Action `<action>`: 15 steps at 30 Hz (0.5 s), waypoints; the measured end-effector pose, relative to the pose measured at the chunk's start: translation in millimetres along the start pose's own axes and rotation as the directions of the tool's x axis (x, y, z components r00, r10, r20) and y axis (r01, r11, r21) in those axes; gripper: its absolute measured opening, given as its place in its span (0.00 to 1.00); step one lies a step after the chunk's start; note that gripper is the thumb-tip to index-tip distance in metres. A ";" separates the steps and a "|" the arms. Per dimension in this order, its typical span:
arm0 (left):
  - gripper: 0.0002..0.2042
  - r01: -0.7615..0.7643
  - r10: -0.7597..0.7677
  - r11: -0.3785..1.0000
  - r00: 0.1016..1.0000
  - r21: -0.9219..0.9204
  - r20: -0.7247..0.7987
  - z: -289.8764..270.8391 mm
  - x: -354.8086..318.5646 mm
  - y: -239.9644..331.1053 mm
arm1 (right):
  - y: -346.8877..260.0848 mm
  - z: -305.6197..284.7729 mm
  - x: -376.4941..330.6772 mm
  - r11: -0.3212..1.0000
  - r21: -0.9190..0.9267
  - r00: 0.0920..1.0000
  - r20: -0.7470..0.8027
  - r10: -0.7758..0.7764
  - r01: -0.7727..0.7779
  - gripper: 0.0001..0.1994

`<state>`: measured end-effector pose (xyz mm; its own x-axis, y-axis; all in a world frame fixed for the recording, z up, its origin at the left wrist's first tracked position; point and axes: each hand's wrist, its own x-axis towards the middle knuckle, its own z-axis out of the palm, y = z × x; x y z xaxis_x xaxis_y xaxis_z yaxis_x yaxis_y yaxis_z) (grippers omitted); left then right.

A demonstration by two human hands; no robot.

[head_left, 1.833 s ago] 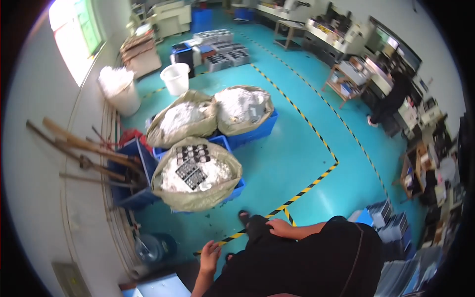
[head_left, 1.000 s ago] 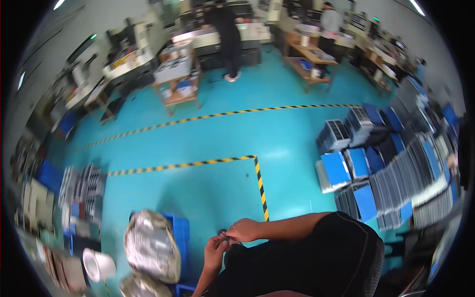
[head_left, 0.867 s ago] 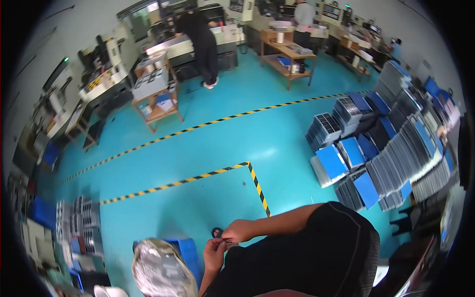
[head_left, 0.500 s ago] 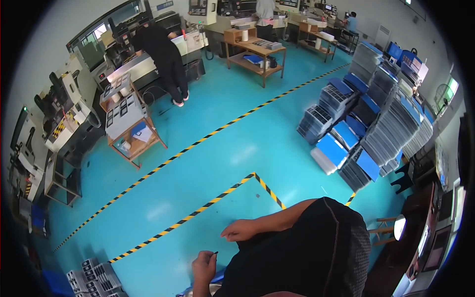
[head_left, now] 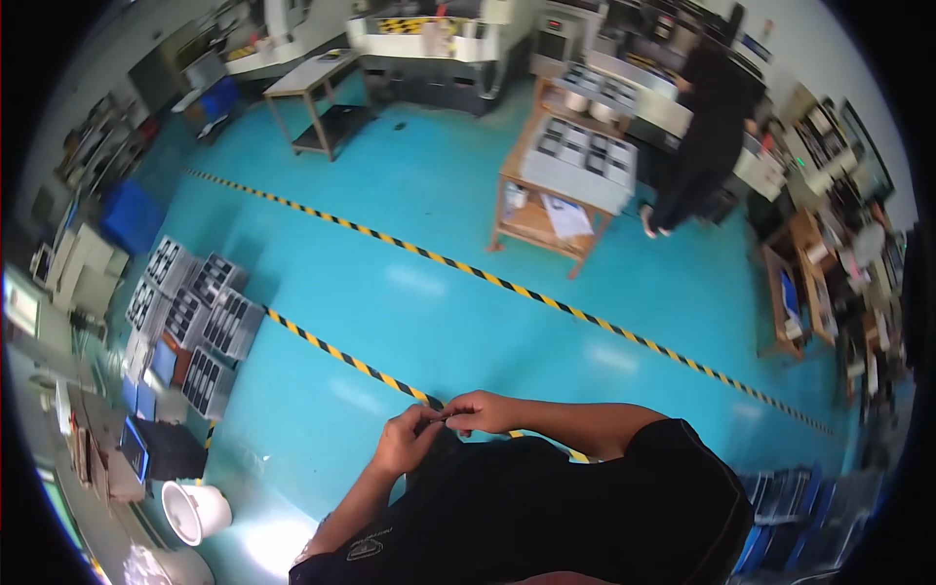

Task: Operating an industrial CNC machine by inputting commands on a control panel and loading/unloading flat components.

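Note:
Out in front of my body, my left hand (head_left: 405,441) and my right hand (head_left: 483,413) meet at their fingertips. The fingers of both are pinched around something small and dark, too small and too covered to name. My right forearm reaches across from the right, and the left one rises from below. Beneath the hands lie the turquoise floor (head_left: 322,458) and a yellow-and-black floor stripe (head_left: 356,363).
Stacked trays of dark parts (head_left: 234,322) stand on the left, near a white bucket (head_left: 197,512). A wooden table with parts (head_left: 575,200) is ahead, and a person in black (head_left: 707,136) works at a machine behind it. Blue-topped stacks (head_left: 780,487) stand lower right.
My view has swung to the left, bringing the tray stacks and bucket into sight. My hands, apart before with a small dark thing in the left, have come together at the fingertips.

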<state>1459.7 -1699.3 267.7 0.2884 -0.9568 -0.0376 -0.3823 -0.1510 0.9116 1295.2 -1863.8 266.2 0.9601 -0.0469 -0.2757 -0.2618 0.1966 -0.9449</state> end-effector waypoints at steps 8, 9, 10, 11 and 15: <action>0.07 -0.138 0.138 0.988 0.990 0.065 -0.001 -163.2 298.6 -73.3 | -78.6 -200.0 255.0 0.983 0.182 0.989 -0.132 0.060 -0.035 0.16; 0.07 -0.146 0.142 0.986 0.989 0.077 0.047 -183.2 338.8 -73.4 | -97.5 -221.9 276.5 0.979 0.201 0.986 -0.153 0.060 -0.028 0.16; 0.07 -0.133 0.121 0.987 0.983 0.085 0.135 -202.9 383.1 -72.6 | -118.6 -249.3 296.6 0.981 0.194 0.980 -0.190 0.066 -0.029 0.15; 0.08 -0.173 0.148 0.978 0.968 0.116 0.202 -222.2 424.0 -64.8 | -133.8 -274.5 315.5 0.980 0.196 0.971 -0.229 0.072 -0.027 0.15; 0.26 -0.267 0.221 0.961 0.893 0.066 0.391 -282.0 603.9 -50.6 | -174.3 -403.0 381.6 0.976 0.212 0.888 -0.457 0.057 0.047 0.18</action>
<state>1900.8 -2199.4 314.3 -0.1706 -0.9853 0.0081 -0.5026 0.0941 0.8594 1667.5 -2310.6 254.5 0.7926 -0.4777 -0.3789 -0.1899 0.3971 -0.8979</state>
